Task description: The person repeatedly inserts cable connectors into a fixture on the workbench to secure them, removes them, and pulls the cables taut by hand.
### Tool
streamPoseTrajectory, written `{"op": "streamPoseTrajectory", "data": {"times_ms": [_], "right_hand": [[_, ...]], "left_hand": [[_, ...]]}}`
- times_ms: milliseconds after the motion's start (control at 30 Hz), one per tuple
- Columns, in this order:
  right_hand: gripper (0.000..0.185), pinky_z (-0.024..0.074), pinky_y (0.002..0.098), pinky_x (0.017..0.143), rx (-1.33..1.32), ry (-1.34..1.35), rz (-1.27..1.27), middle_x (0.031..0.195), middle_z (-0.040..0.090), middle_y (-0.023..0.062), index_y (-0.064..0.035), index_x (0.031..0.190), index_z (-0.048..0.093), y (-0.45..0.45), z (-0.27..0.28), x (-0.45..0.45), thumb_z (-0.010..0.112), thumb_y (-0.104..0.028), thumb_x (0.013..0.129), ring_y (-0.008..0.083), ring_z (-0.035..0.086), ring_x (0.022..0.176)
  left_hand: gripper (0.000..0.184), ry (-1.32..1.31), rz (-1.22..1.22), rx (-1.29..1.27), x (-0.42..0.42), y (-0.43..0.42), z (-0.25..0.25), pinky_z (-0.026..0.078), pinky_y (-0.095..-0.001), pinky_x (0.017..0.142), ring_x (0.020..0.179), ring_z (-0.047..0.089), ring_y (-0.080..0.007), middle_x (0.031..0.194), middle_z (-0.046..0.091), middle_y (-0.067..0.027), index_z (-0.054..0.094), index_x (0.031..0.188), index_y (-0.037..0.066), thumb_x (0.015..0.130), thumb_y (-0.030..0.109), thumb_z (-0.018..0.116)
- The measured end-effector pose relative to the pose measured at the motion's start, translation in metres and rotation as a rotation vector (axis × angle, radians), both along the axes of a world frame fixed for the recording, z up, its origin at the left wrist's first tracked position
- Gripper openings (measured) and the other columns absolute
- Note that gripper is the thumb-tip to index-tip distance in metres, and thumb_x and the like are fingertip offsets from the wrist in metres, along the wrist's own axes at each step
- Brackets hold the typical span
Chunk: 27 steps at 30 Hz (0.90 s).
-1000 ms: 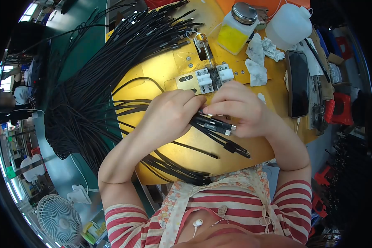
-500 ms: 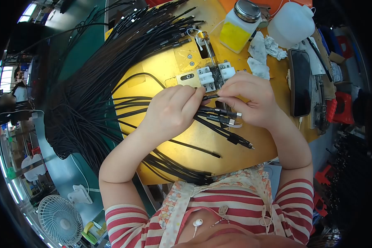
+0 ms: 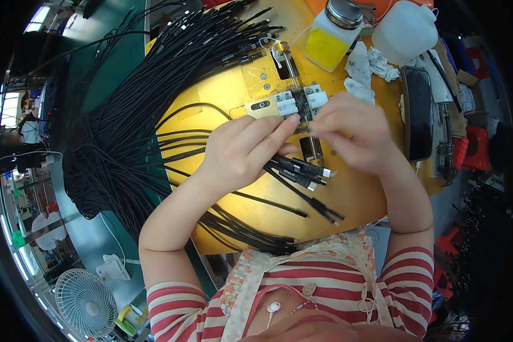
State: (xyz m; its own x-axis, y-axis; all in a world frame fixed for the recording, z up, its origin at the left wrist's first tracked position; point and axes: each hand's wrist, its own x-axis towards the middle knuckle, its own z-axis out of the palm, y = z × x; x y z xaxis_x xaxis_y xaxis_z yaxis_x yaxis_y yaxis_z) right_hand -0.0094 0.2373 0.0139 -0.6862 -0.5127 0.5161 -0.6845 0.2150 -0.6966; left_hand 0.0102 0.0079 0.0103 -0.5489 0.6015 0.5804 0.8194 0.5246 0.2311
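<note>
My left hand (image 3: 239, 149) is closed round several black cables, whose plug ends (image 3: 296, 171) stick out to the right below the fingers. One cable end reaches from its fingertips toward the metal fixture (image 3: 302, 105) with white blocks. Just right of that fixture is my right hand (image 3: 353, 131), blurred, with thumb and forefinger pinched near the cable end; what they hold, if anything, is too small to make out. Beneath both hands lies the yellow plate (image 3: 211, 97). More loose cables (image 3: 251, 231) rest on its near part.
A large bundle of black cables (image 3: 125, 119) spreads over the left side. At the back right stand a jar with yellow contents (image 3: 330, 40) and a white plastic bottle (image 3: 404, 31). Crumpled tissues (image 3: 358, 65) and a phone (image 3: 418, 114) lie on the right. A fan (image 3: 86, 302) stands lower left.
My right hand has moved up and right, uncovering more of the fixture's lower part. The held plug ends have shifted slightly, and my left fingertips have moved closer to the fixture.
</note>
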Motion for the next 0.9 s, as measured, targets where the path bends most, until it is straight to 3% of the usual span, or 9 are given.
{"op": "streamPoseTrajectory", "data": {"times_ms": [67, 200, 333, 533, 900], "right_hand": [[0.01, 0.0492, 0.0318, 0.065, -0.04, -0.049, -0.064, 0.079, 0.064, 0.0095, -0.0008, 0.081, 0.066, 0.007, -0.004, -0.009, 0.071, 0.002, 0.073, 0.024, 0.063, 0.074], [0.009, 0.0488, 0.0296, 0.065, -0.043, -0.122, -0.13, 0.08, 0.063, 0.0092, 0.0005, 0.081, 0.066, 0.007, -0.016, -0.019, 0.07, 0.002, 0.074, 0.0227, 0.063, 0.074], [0.008, 0.0477, 0.0296, 0.067, 0.009, -0.243, -0.211, 0.083, 0.06, 0.0076, -0.0006, 0.081, 0.067, 0.0, -0.024, -0.019, 0.071, 0.0, 0.075, 0.0226, 0.061, 0.077], [0.006, 0.0447, 0.036, 0.072, 0.132, 0.035, -0.224, 0.082, 0.057, 0.0063, -0.0019, 0.078, 0.066, -0.003, -0.03, -0.022, 0.07, -0.006, 0.074, 0.0251, 0.057, 0.08], [0.007, 0.0434, 0.0366, 0.072, 0.343, 0.297, -0.211, 0.083, 0.055, 0.0066, -0.0017, 0.081, 0.066, 0.0, -0.018, -0.014, 0.064, -0.007, 0.077, 0.0238, 0.055, 0.08]], "left_hand": [[0.038, 0.099, -0.001, 0.022, -0.005, 0.0, -0.001, 0.048, -0.0296, 0.055, 0.065, 0.061, -0.0216, 0.086, 0.064, -0.0092, 0.066, 0.112, 0.001, 0.075, 0.008, 0.073], [0.046, 0.034, 0.089, -0.123, -0.004, -0.001, -0.01, 0.05, -0.0302, 0.063, 0.075, 0.063, -0.0211, 0.099, 0.063, -0.0094, 0.065, 0.116, 0.006, 0.07, 0.004, 0.07], [0.047, 0.017, 0.14, -0.219, -0.008, -0.001, -0.016, 0.049, -0.0304, 0.063, 0.075, 0.06, -0.0191, 0.096, 0.06, -0.0062, 0.066, 0.117, 0.01, 0.07, 0.005, 0.069], [0.046, -0.029, 0.167, -0.286, -0.01, -0.003, -0.017, 0.047, -0.0291, 0.063, 0.074, 0.058, -0.0176, 0.093, 0.06, -0.0033, 0.066, 0.116, 0.012, 0.071, 0.008, 0.07], [0.051, -0.038, 0.157, -0.306, -0.011, -0.004, -0.018, 0.045, -0.0307, 0.066, 0.073, 0.056, -0.0187, 0.091, 0.059, -0.0025, 0.064, 0.12, 0.014, 0.07, 0.011, 0.07]]}}
